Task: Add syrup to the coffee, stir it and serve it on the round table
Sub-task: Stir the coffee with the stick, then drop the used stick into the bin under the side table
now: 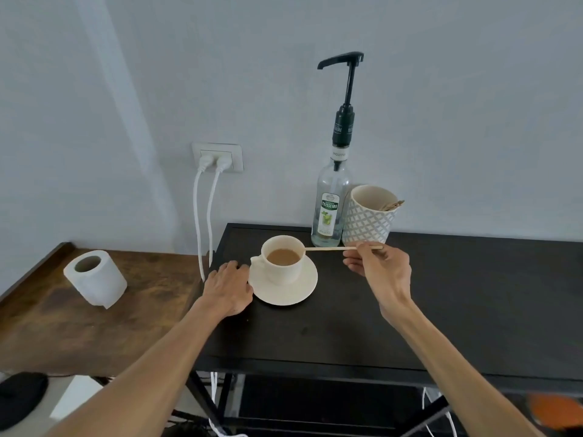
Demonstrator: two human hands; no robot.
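Note:
A cream cup of milky coffee stands on a matching saucer on the black table. My left hand rests flat on the table, its fingers touching the saucer's left edge beside the cup handle. My right hand pinches a thin wooden stirring stick, held level, with its far tip at the cup's right rim. Behind the cup, against the wall, stands a clear syrup bottle with a tall black pump.
A patterned beaker holding more wooden sticks stands right of the bottle. A paper roll sits on the lower brown table to the left. Two white cables hang from a wall socket between the tables.

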